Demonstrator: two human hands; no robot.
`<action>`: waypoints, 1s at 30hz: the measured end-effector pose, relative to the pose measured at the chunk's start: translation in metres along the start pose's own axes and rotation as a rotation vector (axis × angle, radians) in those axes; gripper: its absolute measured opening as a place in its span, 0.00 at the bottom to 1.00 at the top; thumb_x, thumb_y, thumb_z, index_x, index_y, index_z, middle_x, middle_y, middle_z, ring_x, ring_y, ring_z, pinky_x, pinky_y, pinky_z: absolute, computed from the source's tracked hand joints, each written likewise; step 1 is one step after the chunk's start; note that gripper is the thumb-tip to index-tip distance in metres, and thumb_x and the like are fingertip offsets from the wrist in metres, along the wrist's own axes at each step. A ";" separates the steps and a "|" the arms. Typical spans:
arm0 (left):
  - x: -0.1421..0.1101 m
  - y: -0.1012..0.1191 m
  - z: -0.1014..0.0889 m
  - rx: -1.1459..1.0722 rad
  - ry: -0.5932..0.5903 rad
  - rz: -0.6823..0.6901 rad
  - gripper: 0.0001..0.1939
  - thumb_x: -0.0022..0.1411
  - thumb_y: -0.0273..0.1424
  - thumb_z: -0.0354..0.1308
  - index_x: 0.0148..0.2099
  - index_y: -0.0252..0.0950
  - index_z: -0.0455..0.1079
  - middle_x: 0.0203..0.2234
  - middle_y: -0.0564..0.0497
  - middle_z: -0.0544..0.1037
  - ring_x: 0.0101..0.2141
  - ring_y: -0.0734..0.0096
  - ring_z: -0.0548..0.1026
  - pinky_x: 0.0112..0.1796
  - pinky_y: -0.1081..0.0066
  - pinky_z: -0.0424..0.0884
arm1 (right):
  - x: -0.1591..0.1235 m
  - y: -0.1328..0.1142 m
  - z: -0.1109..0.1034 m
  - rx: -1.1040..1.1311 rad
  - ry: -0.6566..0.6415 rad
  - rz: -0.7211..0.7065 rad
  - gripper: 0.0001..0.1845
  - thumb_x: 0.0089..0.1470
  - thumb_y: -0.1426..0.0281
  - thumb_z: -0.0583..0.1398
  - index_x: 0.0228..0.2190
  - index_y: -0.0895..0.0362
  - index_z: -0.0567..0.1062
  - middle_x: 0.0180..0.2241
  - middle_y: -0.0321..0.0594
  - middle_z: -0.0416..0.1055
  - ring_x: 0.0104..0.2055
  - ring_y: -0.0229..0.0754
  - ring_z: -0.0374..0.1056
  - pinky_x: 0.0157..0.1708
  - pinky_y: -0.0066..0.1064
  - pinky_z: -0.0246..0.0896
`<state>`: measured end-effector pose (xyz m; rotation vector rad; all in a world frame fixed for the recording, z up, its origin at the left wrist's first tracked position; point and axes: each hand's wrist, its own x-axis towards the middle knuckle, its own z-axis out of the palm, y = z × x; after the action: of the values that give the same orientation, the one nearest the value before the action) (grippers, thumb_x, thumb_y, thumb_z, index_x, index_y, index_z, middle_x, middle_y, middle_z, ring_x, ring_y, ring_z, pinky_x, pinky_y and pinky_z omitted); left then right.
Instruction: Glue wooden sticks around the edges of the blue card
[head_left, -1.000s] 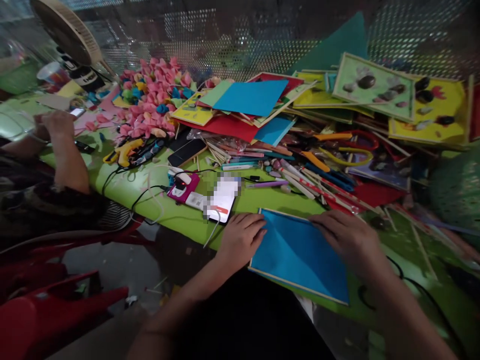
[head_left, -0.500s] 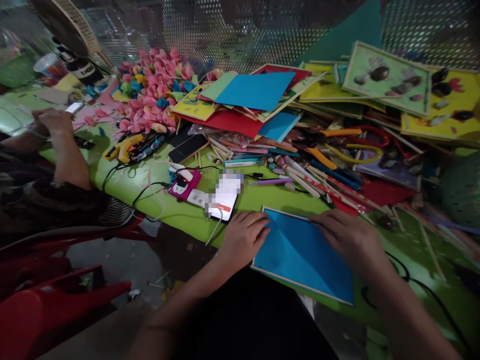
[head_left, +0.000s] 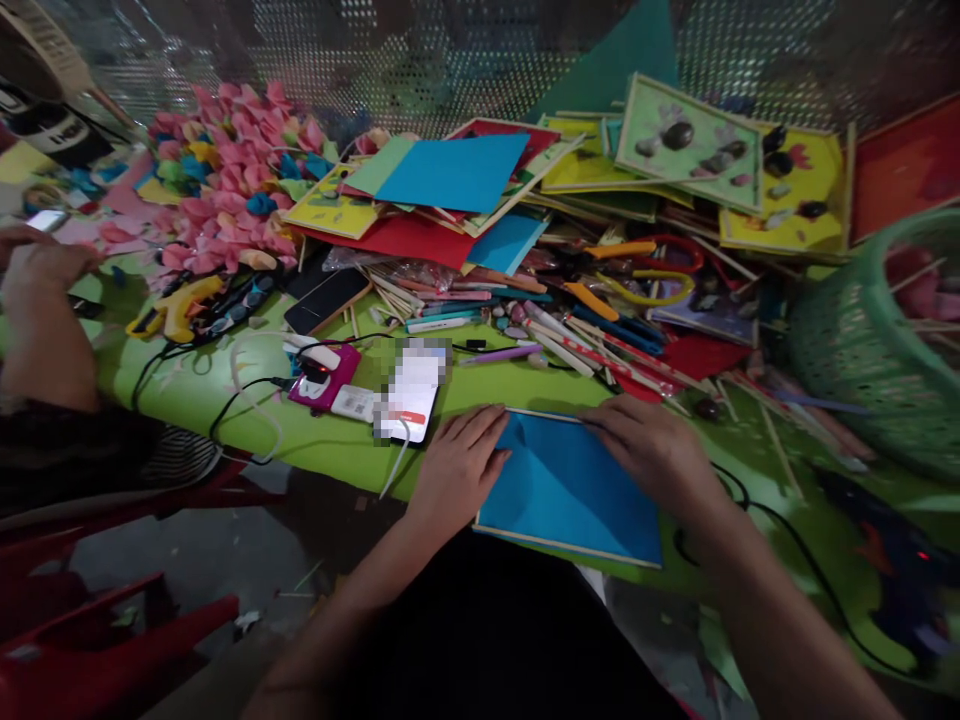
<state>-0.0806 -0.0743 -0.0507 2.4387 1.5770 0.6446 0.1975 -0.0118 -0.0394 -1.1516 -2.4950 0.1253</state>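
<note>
A blue paper sheet on a thin board [head_left: 570, 490] lies at the near edge of the green table [head_left: 195, 385]. My left hand [head_left: 457, 465] rests flat on its left edge, fingers stretched out. On the sheet's top right part my right hand [head_left: 652, 450] presses down, fingers extended and slightly curled. Neither hand holds anything. A phone [head_left: 411, 395] with a cable lies just left of my left hand.
Beyond the sheet lie sticks, pens and pliers [head_left: 637, 265], stacked coloured boards [head_left: 450, 175] and a heap of pink paper flowers [head_left: 225, 170]. A green basket [head_left: 870, 340] stands at right, a glue gun [head_left: 176, 305] at left. Another person's arm [head_left: 41, 310] rests at far left; red chairs [head_left: 112, 640] below.
The view has shifted to the right, bringing the green basket into sight. My hands stay on the blue sheet in much the same pose.
</note>
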 end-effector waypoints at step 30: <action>0.002 -0.005 0.003 0.047 0.041 0.023 0.22 0.75 0.33 0.53 0.68 0.39 0.65 0.62 0.46 0.75 0.57 0.56 0.75 0.54 0.55 0.72 | -0.059 -0.008 -0.013 -0.075 0.037 0.260 0.18 0.69 0.70 0.56 0.56 0.54 0.78 0.52 0.48 0.79 0.52 0.54 0.73 0.49 0.47 0.68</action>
<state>-0.0825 -0.0699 -0.0543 2.4965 1.5989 0.6739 0.2318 -0.0621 -0.0437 -1.4924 -2.3247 0.0807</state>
